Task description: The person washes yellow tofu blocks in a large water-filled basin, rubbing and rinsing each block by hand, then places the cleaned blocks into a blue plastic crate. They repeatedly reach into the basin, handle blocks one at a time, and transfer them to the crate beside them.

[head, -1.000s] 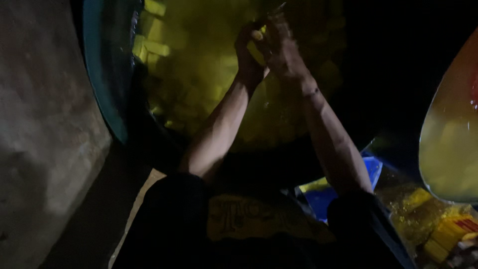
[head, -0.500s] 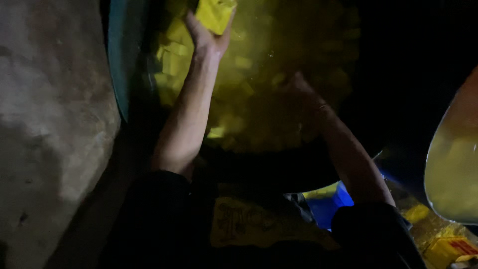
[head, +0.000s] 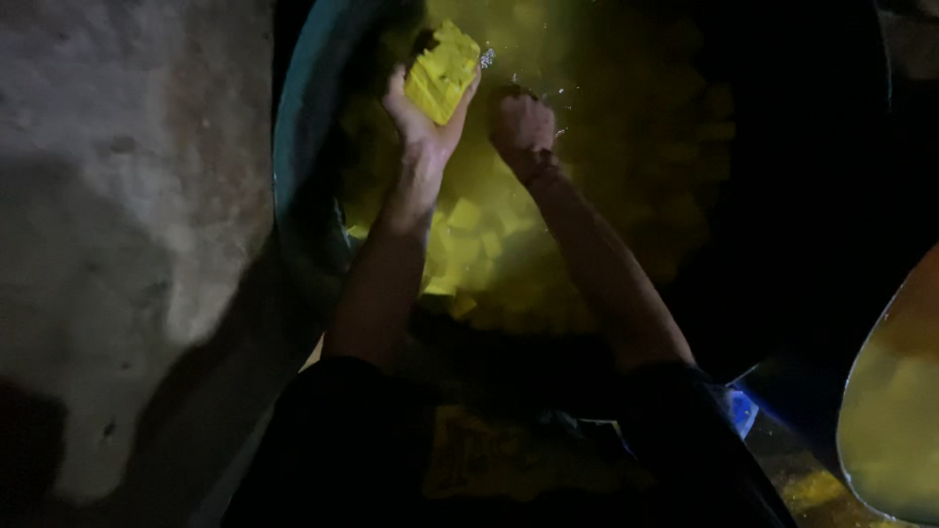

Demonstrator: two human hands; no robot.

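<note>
A large dark tub with a teal rim [head: 293,166] holds yellow liquid and several yellow cubes [head: 479,235]. My left hand [head: 421,112] is raised over the tub's left side and grips a yellow block [head: 442,70] that drips. My right hand [head: 521,125] is just to its right, above the liquid, its fingers curled; whether it holds anything is hidden in the dim light. Both forearms reach out from my dark-clothed body at the bottom.
A rough grey concrete surface [head: 117,244] fills the left side. A second basin of yellow liquid [head: 895,411] shows at the right edge. A blue object [head: 740,409] lies near my right elbow. The scene is very dark.
Both hands were together over the tub's middle a second ago. My left hand then moved left and came up holding a yellow block; my right hand has drawn closer to it.
</note>
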